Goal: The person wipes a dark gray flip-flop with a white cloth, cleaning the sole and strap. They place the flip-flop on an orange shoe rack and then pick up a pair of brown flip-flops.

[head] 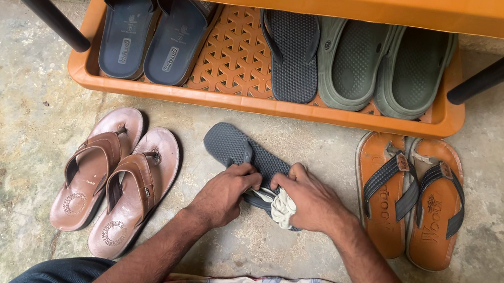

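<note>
Flip-flop: dark grey flip-flop (243,154) lies sole-down on the concrete floor (18,68), just in front of the orange shoe rack (258,105), its toe end pointing up-left toward the rack.
Head view, left hand: left hand (224,191) is curled closed over the flip-flop's strap area and pins the flip-flop to the floor.
Head view, right hand: right hand (310,199) is closed around a bunched white cloth (282,206), pressed onto the heel half of the flip-flop, touching the left hand's fingertips.
Judged step: wiping the footbed with the cloth while the other hand steadies it.
Doing it well: keep the left hand's weight on the strap so the light sole does not skid on the floor; work the cloth in short strokes along the textured footbed, away from the steadying hand; refold the cloth to a clean face as it picks up dirt; lift the strap to reach beneath it.
Left of the flip-flop: a pair of brown sandals (112,179), well apart from the hands.
Right of the flip-flop: a pair of orange sandals (409,198) with dark straps, near the right forearm.
Beyond the flip-flop, on the rack: a matching dark grey flip-flop (291,52), a navy pair (150,36) and a green pair (381,64).
</note>
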